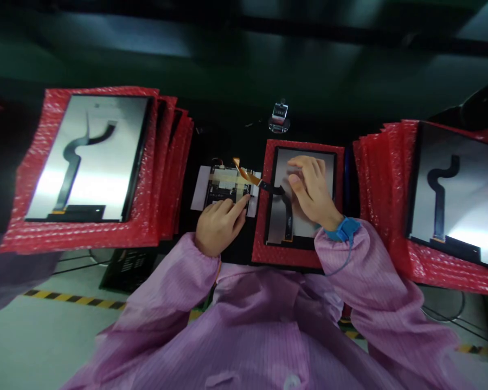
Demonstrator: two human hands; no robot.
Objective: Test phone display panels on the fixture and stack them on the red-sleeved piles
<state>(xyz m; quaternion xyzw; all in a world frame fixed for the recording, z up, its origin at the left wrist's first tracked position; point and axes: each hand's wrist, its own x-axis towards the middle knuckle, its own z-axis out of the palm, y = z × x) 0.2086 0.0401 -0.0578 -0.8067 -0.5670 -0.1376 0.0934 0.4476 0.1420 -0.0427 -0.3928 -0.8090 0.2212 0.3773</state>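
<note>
My left hand (220, 225) reaches over the near edge of a small dark circuit board (226, 184) with tape strips on it. Its index finger is stretched out, the tip at the board's right side, and the other fingers are bent. To the right lies an LCD panel (277, 222), back up, on a red bubble bag (259, 244). A black flex cable (287, 211) runs from the panel and meets an orange flex cable (247, 176) at the board. Over the panel is my right hand (314, 189), thumb and fingers apart, holding nothing; whether it touches the panel I cannot tell.
On the left, another LCD panel (93, 162) tops a stack of red bubble bags (168, 216). A similar panel (455, 200) lies on the right-hand stack of red bags (382, 189). A small metal tally counter (280, 112) stands behind. A blue wrist strap (344, 229) circles my right wrist, its cord hanging.
</note>
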